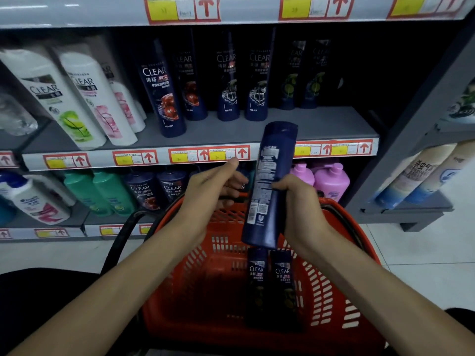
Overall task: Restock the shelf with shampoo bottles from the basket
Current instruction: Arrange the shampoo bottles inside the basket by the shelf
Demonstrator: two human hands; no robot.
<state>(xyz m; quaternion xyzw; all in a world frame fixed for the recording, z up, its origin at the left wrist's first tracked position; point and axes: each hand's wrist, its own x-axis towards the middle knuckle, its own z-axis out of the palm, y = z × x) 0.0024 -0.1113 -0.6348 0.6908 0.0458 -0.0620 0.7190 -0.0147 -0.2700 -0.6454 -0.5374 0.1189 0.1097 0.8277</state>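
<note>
- Dark blue, the shampoo bottle (270, 181) sat in your right hand (298, 201), fingers wrapped round its middle, back label toward you.
- You held it tilted above the orange basket (180, 291), in front of the shelf (321, 122).
- Two more dark bottles (272, 286) lay side by side in the basket.
- Your left hand (213, 186) hovered just beside the held bottle, fingers loosely released.

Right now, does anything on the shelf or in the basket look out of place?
Only slightly: one dark blue Clear shampoo bottle with a red picture stands forward of its row on the grey middle shelf. No spills or damage show.
</note>
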